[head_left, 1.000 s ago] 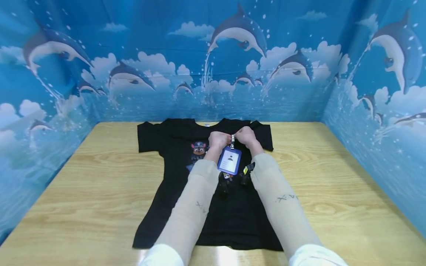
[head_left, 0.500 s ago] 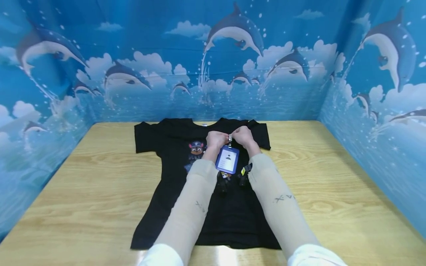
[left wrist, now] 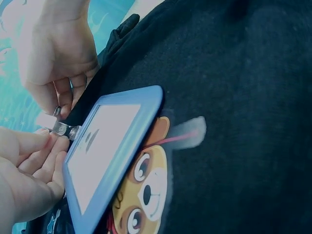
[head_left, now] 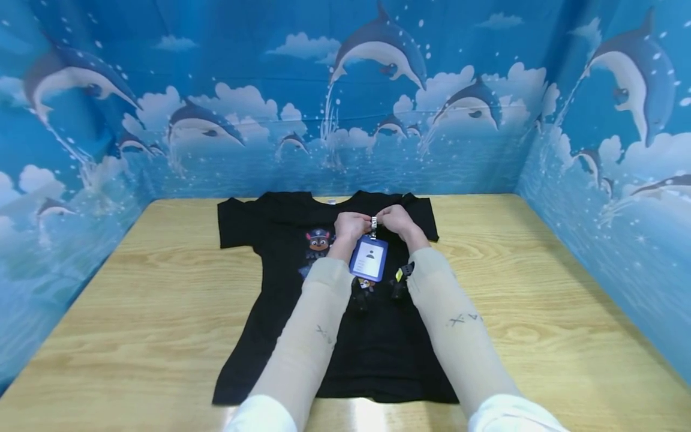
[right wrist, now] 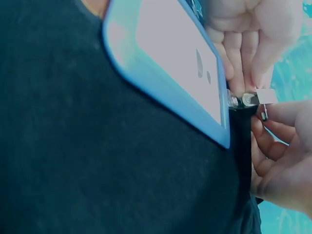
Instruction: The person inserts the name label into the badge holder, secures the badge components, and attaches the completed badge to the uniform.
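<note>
A black short-sleeved T-shirt (head_left: pixel 302 216) lies flat on the table, with cartoon dogs printed on its chest. Over the print is a blue-framed badge holder (head_left: pixel 369 258) with a white card, its metal clip (head_left: pixel 373 223) pointing to the collar. My left hand (head_left: pixel 352 225) pinches the clip between thumb and fingers, which shows well in the right wrist view. Opposite it, my right hand (head_left: pixel 396 219) has its fingers curled at a raised edge of shirt cloth, thumb and forefinger right at the clip's small lever (right wrist: pixel 264 114). The clip's far end is partly hidden by the fingers.
A wooden table (head_left: pixel 156 282) carries the shirt, its bare surface showing on both sides. A blue curtain (head_left: pixel 259 162) printed with dolphins hangs along the back and sides. A dark wrist camera (head_left: pixel 402 273) sits below the right hand, over the shirt.
The view has turned slightly, so shirt and badge sit a little farther left. The right wrist has shifted slightly right against the left one. Both hands stay at the clip.
</note>
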Motion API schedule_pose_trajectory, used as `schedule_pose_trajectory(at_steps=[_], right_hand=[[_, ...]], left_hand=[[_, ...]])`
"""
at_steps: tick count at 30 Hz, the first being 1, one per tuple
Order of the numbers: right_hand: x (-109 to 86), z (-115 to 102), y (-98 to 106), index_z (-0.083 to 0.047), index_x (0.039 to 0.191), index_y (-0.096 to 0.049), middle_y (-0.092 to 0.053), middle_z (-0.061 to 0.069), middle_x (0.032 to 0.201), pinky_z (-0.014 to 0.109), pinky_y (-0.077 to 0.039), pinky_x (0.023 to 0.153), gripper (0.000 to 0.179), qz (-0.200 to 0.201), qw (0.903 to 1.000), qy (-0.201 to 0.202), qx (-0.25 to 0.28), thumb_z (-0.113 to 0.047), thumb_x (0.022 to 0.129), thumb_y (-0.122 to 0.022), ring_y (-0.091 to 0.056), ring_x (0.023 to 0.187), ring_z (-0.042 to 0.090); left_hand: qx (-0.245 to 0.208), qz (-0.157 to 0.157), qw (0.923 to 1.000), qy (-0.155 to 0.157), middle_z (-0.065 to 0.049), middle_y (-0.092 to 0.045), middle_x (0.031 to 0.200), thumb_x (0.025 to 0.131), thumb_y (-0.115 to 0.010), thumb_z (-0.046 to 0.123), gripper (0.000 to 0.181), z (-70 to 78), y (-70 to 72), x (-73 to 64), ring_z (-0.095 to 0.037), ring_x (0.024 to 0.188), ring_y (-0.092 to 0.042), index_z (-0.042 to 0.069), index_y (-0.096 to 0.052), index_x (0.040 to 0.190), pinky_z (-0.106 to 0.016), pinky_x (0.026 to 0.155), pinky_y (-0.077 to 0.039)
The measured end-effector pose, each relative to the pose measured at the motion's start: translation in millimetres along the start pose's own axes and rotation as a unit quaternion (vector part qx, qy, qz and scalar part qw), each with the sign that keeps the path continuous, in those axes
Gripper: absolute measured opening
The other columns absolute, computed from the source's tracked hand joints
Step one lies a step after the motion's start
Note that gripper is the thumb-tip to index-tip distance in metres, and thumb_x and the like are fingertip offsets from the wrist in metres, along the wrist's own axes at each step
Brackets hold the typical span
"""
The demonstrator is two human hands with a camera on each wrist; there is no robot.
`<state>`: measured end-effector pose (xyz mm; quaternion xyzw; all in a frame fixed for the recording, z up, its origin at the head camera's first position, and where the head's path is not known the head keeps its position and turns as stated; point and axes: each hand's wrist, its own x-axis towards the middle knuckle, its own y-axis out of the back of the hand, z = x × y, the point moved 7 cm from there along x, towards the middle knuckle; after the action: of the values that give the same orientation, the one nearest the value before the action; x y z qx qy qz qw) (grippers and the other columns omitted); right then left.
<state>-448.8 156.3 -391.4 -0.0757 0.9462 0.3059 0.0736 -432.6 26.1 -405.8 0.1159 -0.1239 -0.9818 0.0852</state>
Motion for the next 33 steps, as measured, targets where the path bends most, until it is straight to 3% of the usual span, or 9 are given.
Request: schedule_pose_trajectory(at_steps=[7, 12, 18, 22, 26, 33], right_hand=[[-1.1, 9.3, 9.3, 0.003, 0.096, -0.064, -0.057, 0.009, 0.087, 0.03, -0.04, 0.069, 0.03, -0.018, 0.9993, -0.007, -0.032, -0.022, 0.096, -0.049, -0.049, 0.078, 0.021], [-3.1, 9.6, 7.5, 0.002, 0.093, -0.066, -0.059, 0.008, 0.088, 0.029, -0.04, 0.069, 0.03, -0.044, 0.9983, -0.017, -0.034, -0.023, 0.096, -0.05, -0.05, 0.079, 0.02], [-4.0, 8.2, 3.8, 0.002, 0.096, -0.064, -0.057, 0.009, 0.094, 0.029, -0.038, 0.072, 0.027, -0.042, 0.9984, -0.036, -0.011, -0.019, 0.097, -0.048, -0.05, 0.084, 0.02], [-2.4, 8.4, 2.8, 0.004, 0.097, -0.064, -0.057, 0.011, 0.096, 0.03, -0.04, 0.074, 0.026, -0.034, 0.9989, -0.032, -0.009, -0.017, 0.096, -0.048, -0.051, 0.086, 0.022], [-1.5, 9.0, 2.3, 0.005, 0.096, -0.065, -0.058, 0.012, 0.094, 0.03, -0.041, 0.073, 0.025, -0.023, 0.9991, -0.035, -0.005, -0.015, 0.095, -0.05, -0.052, 0.085, 0.022], [-1.3, 10.6, 4.3, 0.004, 0.09, -0.065, -0.057, 0.008, 0.083, 0.029, -0.04, 0.067, 0.021, 0.004, 0.9984, -0.05, 0.024, -0.014, 0.093, -0.053, -0.052, 0.077, 0.02]], left_hand=[[-0.02, 0.005, 0.9998, 0.006, -0.007, -0.07, 0.075, 0.08, -0.067, 0.0, 0.012, -0.6, -0.4, -0.2, -0.012, 0.064, -0.064, 0.005, -0.075, 0.087, -0.023, 0.057, -0.049], [-0.007, 0.002, 1.0, -0.006, -0.007, -0.07, 0.076, 0.081, -0.066, 0.001, 0.012, 0.8, -0.5, -1.3, -0.012, 0.066, -0.065, 0.004, -0.074, 0.089, -0.021, 0.056, -0.048], [0.028, -0.068, 0.9963, -0.045, -0.01, -0.067, 0.095, 0.088, -0.053, 0.002, 0.025, 6.4, -6.4, -5.1, -0.016, 0.075, -0.06, 0.004, -0.069, 0.108, -0.023, 0.063, -0.045], [0.104, -0.105, 0.9857, -0.08, -0.008, -0.061, 0.114, 0.091, -0.049, 0.009, 0.029, 10.8, -11.7, -7.5, -0.02, 0.095, -0.055, 0.008, -0.067, 0.114, -0.029, 0.079, -0.044], [0.164, -0.098, 0.9775, -0.088, -0.006, -0.061, 0.117, 0.092, -0.052, 0.016, 0.025, 11.5, -12.5, -8.3, -0.021, 0.102, -0.054, 0.01, -0.069, 0.11, -0.033, 0.086, -0.043], [0.156, -0.067, 0.9813, -0.091, -0.007, -0.067, 0.096, 0.088, -0.056, 0.013, 0.022, 13.4, -9.2, -9.0, -0.02, 0.084, -0.058, 0.007, -0.071, 0.103, -0.029, 0.066, -0.045]])
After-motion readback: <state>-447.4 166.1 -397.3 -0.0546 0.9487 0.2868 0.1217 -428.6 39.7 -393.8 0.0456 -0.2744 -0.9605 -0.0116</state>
